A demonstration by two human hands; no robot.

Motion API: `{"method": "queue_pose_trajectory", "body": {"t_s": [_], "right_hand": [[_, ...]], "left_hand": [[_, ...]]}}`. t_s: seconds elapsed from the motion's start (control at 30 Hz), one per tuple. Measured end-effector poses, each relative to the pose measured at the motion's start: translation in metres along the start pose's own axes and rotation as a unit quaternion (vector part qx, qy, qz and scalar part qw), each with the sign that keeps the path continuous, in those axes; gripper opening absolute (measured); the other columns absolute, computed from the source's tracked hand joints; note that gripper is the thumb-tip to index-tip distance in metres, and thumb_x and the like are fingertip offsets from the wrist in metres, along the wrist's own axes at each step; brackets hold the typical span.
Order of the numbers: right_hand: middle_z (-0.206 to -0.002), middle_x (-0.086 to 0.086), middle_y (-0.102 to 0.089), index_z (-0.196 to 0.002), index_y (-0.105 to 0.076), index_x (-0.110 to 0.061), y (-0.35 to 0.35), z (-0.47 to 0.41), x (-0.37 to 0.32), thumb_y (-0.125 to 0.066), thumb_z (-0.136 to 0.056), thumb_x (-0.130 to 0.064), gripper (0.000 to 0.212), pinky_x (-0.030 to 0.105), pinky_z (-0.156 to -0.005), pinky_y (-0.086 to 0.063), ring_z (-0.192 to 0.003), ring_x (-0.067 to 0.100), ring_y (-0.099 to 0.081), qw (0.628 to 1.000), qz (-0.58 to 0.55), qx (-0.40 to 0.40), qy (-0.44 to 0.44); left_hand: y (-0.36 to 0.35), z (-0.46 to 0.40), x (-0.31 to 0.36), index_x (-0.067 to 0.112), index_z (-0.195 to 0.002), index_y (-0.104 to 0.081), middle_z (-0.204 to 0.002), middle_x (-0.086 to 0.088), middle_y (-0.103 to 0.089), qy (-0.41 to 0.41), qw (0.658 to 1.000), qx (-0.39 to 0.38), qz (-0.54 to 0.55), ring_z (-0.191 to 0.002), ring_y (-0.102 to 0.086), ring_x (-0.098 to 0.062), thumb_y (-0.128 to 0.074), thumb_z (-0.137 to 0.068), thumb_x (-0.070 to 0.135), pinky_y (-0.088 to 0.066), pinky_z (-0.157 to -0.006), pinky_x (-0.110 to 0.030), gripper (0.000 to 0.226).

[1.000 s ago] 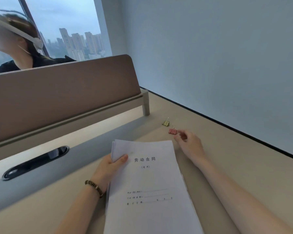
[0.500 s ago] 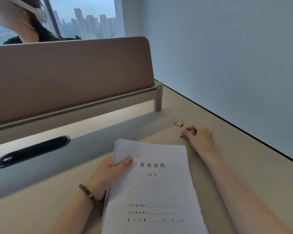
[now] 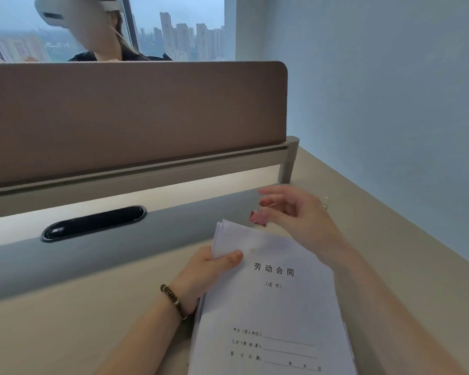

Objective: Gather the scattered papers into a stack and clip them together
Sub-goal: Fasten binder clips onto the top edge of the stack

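A stack of white papers (image 3: 276, 307) with printed text on top lies on the beige desk (image 3: 65, 334) in front of me. My left hand (image 3: 206, 272) grips the stack near its upper left edge, thumb on the top sheet. My right hand (image 3: 301, 220) is raised just above the stack's far edge and pinches a pink binder clip (image 3: 258, 217) by its wire handles. The clip hangs a little beyond the top edge of the papers, not touching them.
A gold binder clip (image 3: 325, 203) lies on the desk, partly hidden behind my right hand. A brown divider panel (image 3: 133, 117) runs along the back, with a black cable slot (image 3: 92, 223) below it. A wall stands at right. Another person sits beyond the divider.
My right hand picked the pink clip up off the desk and carried it left toward the stack's top edge. My left hand kept its hold on the papers. The camera shifted.
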State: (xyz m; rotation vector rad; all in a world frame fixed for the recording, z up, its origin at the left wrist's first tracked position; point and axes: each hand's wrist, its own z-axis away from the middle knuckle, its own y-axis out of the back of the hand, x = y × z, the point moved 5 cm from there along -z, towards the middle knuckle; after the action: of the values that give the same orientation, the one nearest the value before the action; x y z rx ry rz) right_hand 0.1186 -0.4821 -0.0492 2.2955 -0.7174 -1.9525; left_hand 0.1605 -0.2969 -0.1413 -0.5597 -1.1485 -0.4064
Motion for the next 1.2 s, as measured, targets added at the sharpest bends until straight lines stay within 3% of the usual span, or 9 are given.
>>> {"method": "queue_pose_trajectory", "body": {"t_s": [0.07, 0.2, 0.33, 0.57, 0.67, 0.77, 0.87, 1.03, 1.2], "right_hand": [[-0.097, -0.003, -0.074, -0.101, -0.078, -0.028, -0.016, -0.001, 0.0, -0.079, -0.083, -0.016, 0.021, 0.021, -0.082, -0.053, -0.082, 0.007, -0.072, 0.998, 0.043, -0.034, 0.019], [-0.1, -0.008, -0.068, -0.083, -0.083, -0.022, -0.026, -0.009, 0.006, -0.079, -0.083, -0.013, 0.01, 0.024, -0.087, -0.052, -0.094, 0.008, -0.068, 0.997, 0.073, -0.03, 0.024], [-0.104, -0.009, -0.073, -0.077, -0.083, -0.016, -0.025, -0.01, 0.004, -0.077, -0.083, -0.007, 0.012, 0.012, -0.081, -0.049, -0.096, -0.002, -0.07, 0.999, 0.026, -0.035, 0.01], [-0.1, 0.0, -0.075, -0.079, -0.084, -0.017, -0.02, -0.012, -0.002, -0.081, -0.076, 0.001, 0.018, 0.023, -0.088, -0.055, -0.094, 0.013, -0.074, 0.998, -0.061, -0.018, 0.018], [-0.096, -0.004, -0.073, -0.078, -0.085, -0.02, -0.02, -0.009, -0.002, -0.083, -0.075, -0.005, 0.016, 0.031, -0.095, -0.053, -0.098, 0.014, -0.071, 0.999, -0.018, -0.017, 0.048], [-0.089, -0.007, -0.072, -0.071, -0.083, -0.027, -0.023, -0.007, -0.003, -0.083, -0.077, -0.011, 0.017, 0.032, -0.093, -0.051, -0.095, 0.01, -0.069, 0.996, 0.034, -0.009, 0.081], [-0.087, -0.009, -0.072, -0.07, -0.082, -0.033, -0.026, -0.006, -0.003, -0.084, -0.077, -0.013, 0.021, 0.029, -0.089, -0.05, -0.093, 0.008, -0.069, 0.994, 0.045, 0.013, 0.096], [-0.084, -0.017, -0.07, -0.066, -0.079, -0.045, -0.03, -0.006, -0.002, -0.085, -0.075, -0.015, 0.032, 0.012, -0.08, -0.045, -0.09, 0.001, -0.067, 0.993, 0.06, 0.024, 0.102], [-0.081, -0.008, -0.071, -0.066, -0.082, -0.029, -0.026, -0.018, 0.003, -0.081, -0.074, -0.018, 0.014, 0.037, -0.088, -0.047, -0.089, 0.013, -0.067, 0.999, -0.025, -0.021, 0.042]], "left_hand": [[0.0, -0.001, 0.0, -0.002, -0.106, -0.072, -0.106, -0.022, -0.074, -0.01, 1.0, -0.006, 0.017, -0.094, -0.071, -0.037, -0.077, -0.079, 0.018, -0.057, -0.087, -0.046, 0.034], [0.001, -0.002, 0.001, 0.001, -0.103, -0.072, -0.104, -0.019, -0.075, -0.018, 0.999, -0.013, 0.027, -0.086, -0.072, -0.029, -0.076, -0.078, 0.018, -0.059, -0.076, -0.037, 0.031], [0.003, -0.004, -0.002, -0.001, -0.107, -0.072, -0.108, -0.02, -0.074, -0.015, 0.999, -0.022, 0.043, -0.091, -0.071, -0.032, -0.074, -0.078, 0.021, -0.059, -0.084, -0.041, 0.037], [0.004, -0.007, -0.005, 0.0, -0.107, -0.072, -0.109, -0.02, -0.074, -0.017, 0.999, -0.021, 0.043, -0.092, -0.07, -0.032, -0.072, -0.078, 0.025, -0.057, -0.087, -0.042, 0.038], [0.005, -0.007, -0.005, -0.001, -0.109, -0.071, -0.111, -0.021, -0.073, -0.015, 0.999, -0.024, 0.042, -0.094, -0.07, -0.032, -0.073, -0.078, 0.025, -0.057, -0.089, -0.044, 0.04], [0.006, -0.008, -0.006, -0.003, -0.111, -0.07, -0.113, -0.023, -0.071, -0.016, 0.999, -0.018, 0.038, -0.096, -0.069, -0.034, -0.074, -0.076, 0.026, -0.054, -0.094, -0.049, 0.045], [0.005, -0.009, -0.005, -0.001, -0.108, -0.071, -0.108, -0.019, -0.073, -0.02, 0.999, -0.021, 0.04, -0.091, -0.07, -0.031, -0.074, -0.075, 0.025, -0.056, -0.089, -0.043, 0.041], [0.005, -0.007, -0.005, -0.001, -0.111, -0.07, -0.111, -0.02, -0.072, -0.029, 0.998, -0.033, 0.033, -0.093, -0.07, -0.03, -0.073, -0.078, 0.023, -0.057, -0.088, -0.042, 0.04], [0.005, -0.006, -0.006, -0.003, -0.109, -0.07, -0.114, -0.024, -0.071, -0.048, 0.999, -0.021, 0.001, -0.096, -0.069, -0.034, -0.073, -0.078, 0.026, -0.055, -0.092, -0.05, 0.043]]}}
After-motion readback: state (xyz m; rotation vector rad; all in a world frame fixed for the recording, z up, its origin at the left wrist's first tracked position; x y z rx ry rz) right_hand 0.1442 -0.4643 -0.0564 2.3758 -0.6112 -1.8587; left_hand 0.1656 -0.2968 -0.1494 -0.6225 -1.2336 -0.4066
